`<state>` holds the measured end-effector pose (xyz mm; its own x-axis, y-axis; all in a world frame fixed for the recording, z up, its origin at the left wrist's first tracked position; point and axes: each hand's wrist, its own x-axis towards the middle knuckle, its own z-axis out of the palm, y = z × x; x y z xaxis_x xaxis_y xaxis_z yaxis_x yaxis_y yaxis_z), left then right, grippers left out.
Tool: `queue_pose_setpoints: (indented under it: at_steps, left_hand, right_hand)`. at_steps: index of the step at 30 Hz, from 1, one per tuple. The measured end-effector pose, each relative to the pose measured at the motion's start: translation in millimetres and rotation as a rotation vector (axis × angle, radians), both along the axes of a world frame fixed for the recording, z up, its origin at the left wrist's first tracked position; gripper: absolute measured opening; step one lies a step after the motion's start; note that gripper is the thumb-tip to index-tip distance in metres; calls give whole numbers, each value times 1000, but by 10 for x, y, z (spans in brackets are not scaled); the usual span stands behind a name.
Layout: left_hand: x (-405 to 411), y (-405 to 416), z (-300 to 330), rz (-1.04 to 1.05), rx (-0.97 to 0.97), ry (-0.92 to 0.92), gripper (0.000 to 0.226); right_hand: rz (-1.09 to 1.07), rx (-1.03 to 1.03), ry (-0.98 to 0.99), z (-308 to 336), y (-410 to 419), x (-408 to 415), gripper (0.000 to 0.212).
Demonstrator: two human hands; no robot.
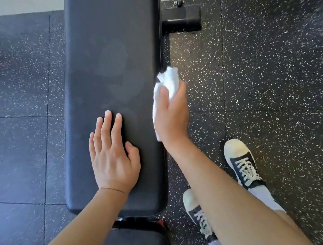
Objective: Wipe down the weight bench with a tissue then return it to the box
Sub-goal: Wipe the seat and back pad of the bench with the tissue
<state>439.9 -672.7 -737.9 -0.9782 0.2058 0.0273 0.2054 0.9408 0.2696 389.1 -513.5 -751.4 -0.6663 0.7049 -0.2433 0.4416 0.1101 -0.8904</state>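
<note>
The black padded weight bench [107, 60] runs from the top of the view down to the bottom centre, with faint smear marks on its pad. My right hand [172, 113] presses a crumpled white tissue [164, 87] against the bench's right side edge. Flat on the pad's near end lies my left hand [111, 155], fingers spread and holding nothing. No tissue box is in view.
Dark speckled rubber floor tiles [266, 82] surround the bench. The bench's black foot bar with a small wheel [181, 17] sticks out at the upper right. My two sneakered feet [242, 163] stand to the bench's right. A second pad section [137, 242] lies at the bottom.
</note>
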Motion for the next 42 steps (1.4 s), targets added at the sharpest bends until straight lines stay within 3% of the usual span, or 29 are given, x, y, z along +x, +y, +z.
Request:
queue_pose_setpoints:
  at_steps: [5, 13, 16, 22, 27, 30, 33, 39, 42]
  left_hand:
    - [5, 9, 6, 12, 8, -2, 70]
    - [9, 11, -8, 18, 23, 18, 69]
    - [9, 6, -16, 22, 25, 26, 68]
    - [7, 23, 16, 30, 13, 7, 70]
    - [22, 54, 53, 44, -2, 14, 69]
    - [67, 39, 47, 158, 11, 55, 64]
    - [126, 57, 38, 312, 49, 48, 62]
    - [403, 48, -6, 506, 133, 50, 53]
    - [445, 87, 15, 561, 116, 33, 52]
  right_hand:
    - [27, -32, 16, -14, 125, -180, 19]
    - [130, -76, -39, -1, -567, 1608, 22]
    - [151, -47, -79, 39, -654, 1872, 22]
    - [427, 346, 98, 86, -154, 905, 35]
    - [592, 819, 46, 157, 226, -689, 33]
    - [691, 983, -34, 264, 96, -1107, 35]
    - [847, 1038, 75, 321, -250, -895, 32]
    - [1214, 917, 396, 309, -631, -235, 17]
    - [1455, 946, 551, 346, -384, -459, 29]
